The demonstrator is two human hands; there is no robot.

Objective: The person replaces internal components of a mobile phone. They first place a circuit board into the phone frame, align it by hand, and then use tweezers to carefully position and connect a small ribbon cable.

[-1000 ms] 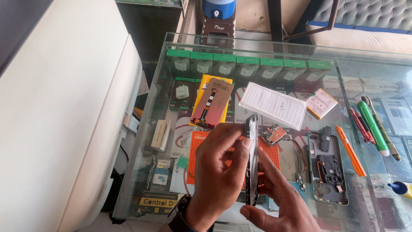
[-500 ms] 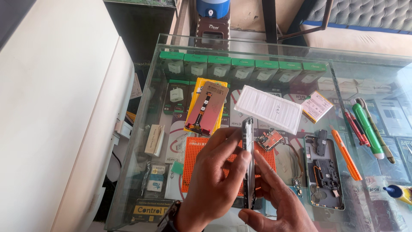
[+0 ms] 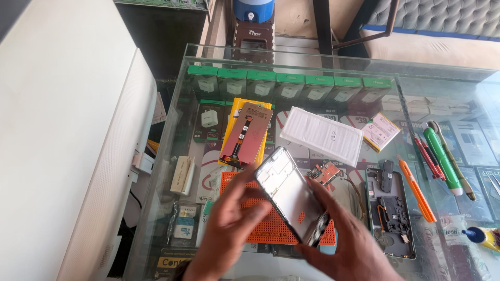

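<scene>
Two hands on one part: left hand (image 3: 229, 229) and right hand (image 3: 344, 244) pinch a bare phone frame (image 3: 292, 195) between them, tilted, lifted above the orange mat (image 3: 271, 229) at bench centre-bottom.

Left to right:
- White cabinet (image 3: 67, 140) off the 9 o'clock edge of the glass bench (image 3: 177, 130).
- White charger block (image 3: 180, 175) at 9 o'clock of the mat, under the glass as far as I can tell.
- Copper-backed display panel (image 3: 246, 134) on a yellow sheet, 11 o'clock of the frame.
- Left hand fingers closed on the frame's left edge; right hand fingers wrapped under its lower right corner. Grip is edge-only.
- White ribbed tray (image 3: 323, 135) at 1 o'clock of the frame, nothing visible in it.
- Small circuit board (image 3: 325, 171) just beside the frame's upper right.
- Opened phone body (image 3: 391, 208) at 3 o'clock, boards and flex sitting inside it.
- Orange cutter (image 3: 416, 190), red pen, green marker (image 3: 442, 161) further right; glue tube at the far right edge.

Risks: frame slips from the edge pinch, lands on glass or on the circuit board. Thin frame could flex if squeezed at opposite corners. Loose parts crowd the mat, so a sweep of the right wrist could knock the opened body.

Containers: row of green-topped boxes (image 3: 291, 86) inside the glass case at 12 o'clock, closed, contents not visible.
</scene>
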